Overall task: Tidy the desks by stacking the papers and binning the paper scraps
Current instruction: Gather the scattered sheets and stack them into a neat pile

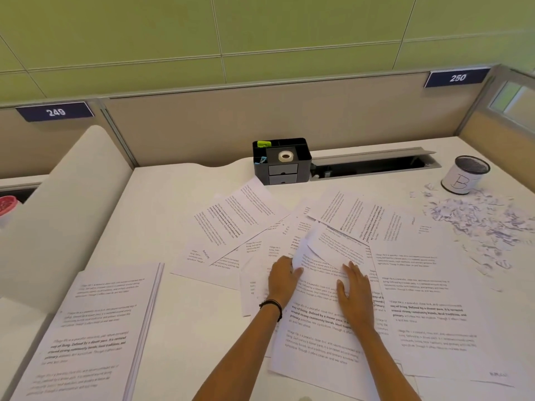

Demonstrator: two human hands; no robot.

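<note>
Several printed sheets (243, 224) lie scattered and overlapping across the middle of the white desk (185, 314). A neat stack of papers (95, 328) sits at the front left. My left hand (282, 280) pinches the lifted left edge of a bent top sheet (321, 256). My right hand (354, 290) lies flat, fingers spread, on that same sheet. A heap of small paper scraps (480, 221) covers the right side of the desk, close to a mesh cup marked "B" (464, 175).
A black desk organiser (282, 160) with a tape roll stands at the back against the partition, beside an open cable tray (373, 164). A white divider (72, 204) borders the left side. A red object (7, 205) sits on the neighbouring desk.
</note>
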